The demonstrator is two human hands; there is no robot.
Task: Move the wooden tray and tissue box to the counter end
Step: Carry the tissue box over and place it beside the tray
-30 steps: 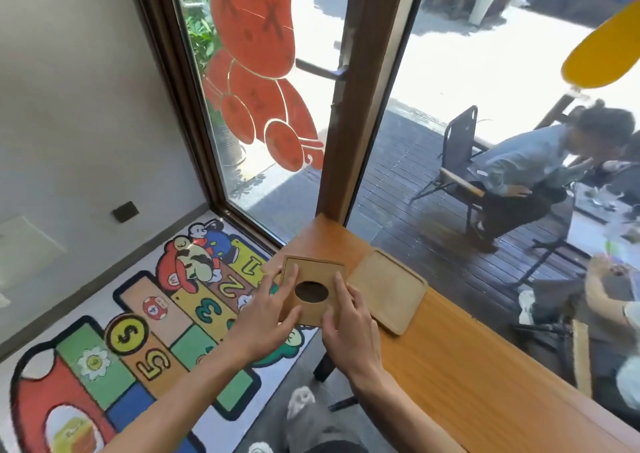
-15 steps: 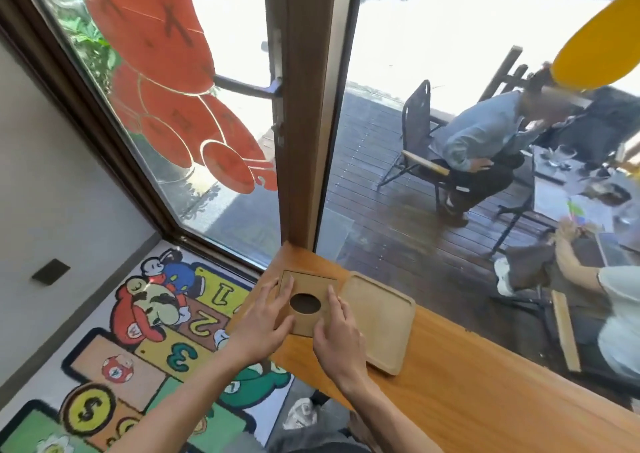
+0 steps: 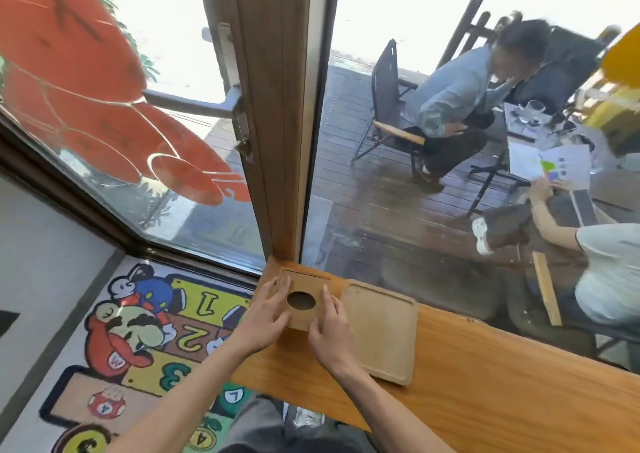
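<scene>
A square wooden tissue box (image 3: pixel 304 284) with a round dark hole in its top stands at the far left end of the orange-brown wooden counter (image 3: pixel 485 383), close to the window post. My left hand (image 3: pixel 266 317) grips its left side and my right hand (image 3: pixel 330 324) grips its right front corner. A flat wooden tray (image 3: pixel 381 324) with a raised rim lies on the counter just to the right of the box, almost touching it. No tissue shows in the hole.
A wooden window post (image 3: pixel 277 123) rises right behind the box, with glass on both sides. Below the counter's left end lies a colourful cartoon floor mat (image 3: pixel 145 331). Outside, a seated person (image 3: pixel 460 106) and another person (image 3: pixel 595 262) are at a table.
The box, held in both hands, has slid further toward the counter's left end near the post. The view has tilted up and swung right.
</scene>
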